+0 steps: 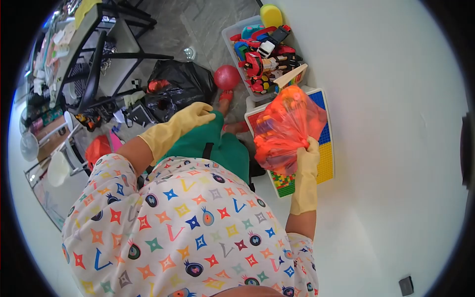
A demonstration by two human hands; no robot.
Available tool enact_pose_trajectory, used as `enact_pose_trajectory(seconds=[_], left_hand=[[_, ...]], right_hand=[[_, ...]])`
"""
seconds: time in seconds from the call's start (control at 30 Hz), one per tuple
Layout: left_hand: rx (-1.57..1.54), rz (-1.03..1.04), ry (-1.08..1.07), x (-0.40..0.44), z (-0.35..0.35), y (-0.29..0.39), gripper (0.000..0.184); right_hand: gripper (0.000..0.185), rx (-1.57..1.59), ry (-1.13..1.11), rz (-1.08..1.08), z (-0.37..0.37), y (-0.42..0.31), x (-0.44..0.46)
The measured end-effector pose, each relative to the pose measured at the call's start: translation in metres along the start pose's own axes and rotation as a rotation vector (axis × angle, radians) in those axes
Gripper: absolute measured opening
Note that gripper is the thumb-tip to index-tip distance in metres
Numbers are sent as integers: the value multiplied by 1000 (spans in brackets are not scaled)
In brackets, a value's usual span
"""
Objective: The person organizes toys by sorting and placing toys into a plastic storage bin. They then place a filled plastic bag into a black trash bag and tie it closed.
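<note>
My right hand [309,154], in a cream rubber glove, is closed round the gathered neck of a see-through red plastic bag [289,129]. The bag bulges with orange and other coloured pieces that I cannot make out singly. Beneath it is a building-brick board [325,161] with red, blue, yellow and green studded panels and a white rim; the bag covers its middle. My left hand [198,115], gloved the same way, lies by my green-clad knee with its fingers stretched out and holds nothing.
A clear plastic bin [230,37] full of toys stands beyond the board, by the white wall. A pink-red ball [227,77] and a black plastic bag [185,81] lie on the grey floor. At the left are a dark-framed chair [96,69] and a red bag [98,150].
</note>
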State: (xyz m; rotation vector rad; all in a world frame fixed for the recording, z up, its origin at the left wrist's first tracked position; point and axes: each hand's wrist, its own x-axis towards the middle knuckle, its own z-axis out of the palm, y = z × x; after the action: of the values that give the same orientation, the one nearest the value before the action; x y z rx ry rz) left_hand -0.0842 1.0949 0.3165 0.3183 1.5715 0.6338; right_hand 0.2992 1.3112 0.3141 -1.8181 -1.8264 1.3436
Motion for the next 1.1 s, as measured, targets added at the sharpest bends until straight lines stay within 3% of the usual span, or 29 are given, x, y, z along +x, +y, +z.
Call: enact_pose_trajectory(seconds=[0.03,0.07,0.3,0.5,0.63,0.77,0.9,1.03,1.07,1.1], left_hand=[[-49,-7,20,-2,-7,-3,67],[-64,5,29,1,-17,-17,67],[8,-91,157,-9,-45,-45,62],[-50,-102,195,-20,-54,-65,57],[-27,-81,197,-22,-63,-74,62],[-61,-134,196,-26,-65,-79,57],[-42,-157,201,-36,-64,-79,57],[-114,-168,221,-34,-64,-102,57],[-126,-175,225,-35,-64,-102,56],[-137,-185,229,-37,-65,-105,56]], right_hand=[[44,165,42,117,-2,-8,1],[43,250,38,238,-6,-62,-7],[31,343,15,90,22,-140,43],[41,215,50,24,62,-148,100],[42,115,222,-18,99,-119,153],[40,-68,277,81,125,-90,184],[38,297,438,131,160,-81,197],[28,244,645,28,163,-76,202],[36,376,562,114,158,-76,198],[37,220,568,72,162,-75,197]])
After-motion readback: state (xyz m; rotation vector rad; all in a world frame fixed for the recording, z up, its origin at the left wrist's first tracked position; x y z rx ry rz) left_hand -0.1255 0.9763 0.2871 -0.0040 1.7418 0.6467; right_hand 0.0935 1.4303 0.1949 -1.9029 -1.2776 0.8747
